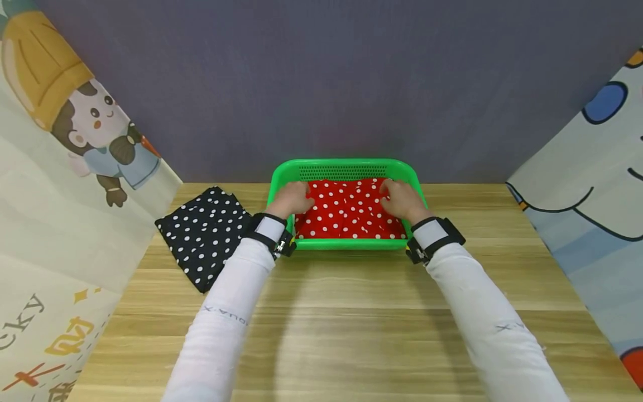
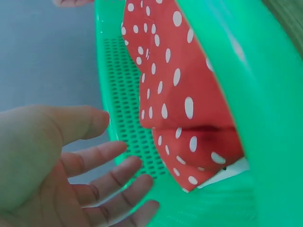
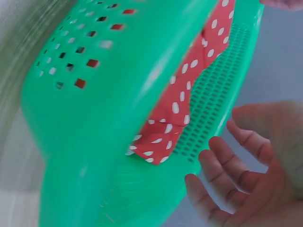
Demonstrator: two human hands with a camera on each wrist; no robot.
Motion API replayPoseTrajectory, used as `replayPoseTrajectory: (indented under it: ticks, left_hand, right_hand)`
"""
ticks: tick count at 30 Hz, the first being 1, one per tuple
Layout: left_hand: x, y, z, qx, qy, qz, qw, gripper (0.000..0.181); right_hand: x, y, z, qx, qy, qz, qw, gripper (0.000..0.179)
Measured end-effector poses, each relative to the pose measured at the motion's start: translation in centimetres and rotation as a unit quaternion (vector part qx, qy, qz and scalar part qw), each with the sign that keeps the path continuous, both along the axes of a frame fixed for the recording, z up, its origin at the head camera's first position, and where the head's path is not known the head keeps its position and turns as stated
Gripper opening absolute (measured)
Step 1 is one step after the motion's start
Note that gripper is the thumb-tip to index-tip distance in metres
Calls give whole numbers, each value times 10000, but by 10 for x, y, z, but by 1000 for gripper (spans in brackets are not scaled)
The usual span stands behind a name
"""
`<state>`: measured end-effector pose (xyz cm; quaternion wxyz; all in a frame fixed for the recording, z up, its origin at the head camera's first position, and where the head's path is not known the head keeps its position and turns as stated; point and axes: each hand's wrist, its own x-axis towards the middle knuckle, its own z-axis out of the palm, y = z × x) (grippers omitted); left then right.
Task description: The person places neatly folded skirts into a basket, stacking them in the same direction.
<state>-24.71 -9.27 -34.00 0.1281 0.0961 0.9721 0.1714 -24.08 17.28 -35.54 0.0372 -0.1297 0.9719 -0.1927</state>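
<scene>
A red cloth with white dots (image 1: 346,209) lies spread inside a green plastic basket (image 1: 351,244). My left hand (image 1: 293,199) is over the basket's left end, and my right hand (image 1: 402,199) is over its right end. In the left wrist view, the left hand (image 2: 71,165) has loosely bent, parted fingers beside the cloth's folded edge (image 2: 189,156), with nothing in its grasp. The right wrist view shows the right hand (image 3: 255,165) with its fingers apart at the basket's rim, free of the cloth (image 3: 175,104).
A black cloth with white dots (image 1: 203,237) lies flat on the wooden table (image 1: 351,324), left of the basket. Behind the table's far edge rises a dark grey panel (image 1: 346,84). Printed cartoon sheets (image 1: 50,223) flank the table on both sides.
</scene>
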Motion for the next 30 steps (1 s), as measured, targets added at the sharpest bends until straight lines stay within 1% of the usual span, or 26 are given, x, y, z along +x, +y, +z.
replayPoseTrajectory:
  ticks: [3, 5, 8, 11, 14, 18, 21, 25, 30]
  left_hand:
    - [4, -6, 0, 72, 384, -86, 9992, 25]
    - [8, -10, 0, 134, 586, -107, 9981, 19]
    - [17, -19, -2, 234, 838, -96, 9962, 13]
    - [28, -27, -5, 284, 1075, -22, 9938, 11]
    - [38, -34, -9, 328, 1387, -7, 9898, 9]
    - [53, -41, -13, 289, 1861, -73, 9821, 7]
    - [64, -45, -16, 306, 2114, -47, 9769, 5]
    - [78, -54, -22, 379, 2363, 22, 9709, 4]
    - [93, -68, -35, 488, 2529, 114, 9662, 6]
  right_hand:
    - [4, 0, 3, 12, 436, 137, 9990, 17]
    - [7, 0, 3, 5, 716, 248, 9971, 12]
    - [13, 1, 2, -21, 1117, 382, 9930, 9]
    - [20, 3, 1, -116, 1406, 478, 9888, 9]
    - [27, 3, -1, -222, 1577, 522, 9859, 8]
    - [37, 4, -5, -321, 1706, 549, 9833, 7]
    - [46, 4, -11, -355, 1874, 584, 9799, 7]
    - [61, 3, -19, -410, 2160, 628, 9735, 8]
    - [84, -1, -28, -375, 2300, 716, 9698, 11]
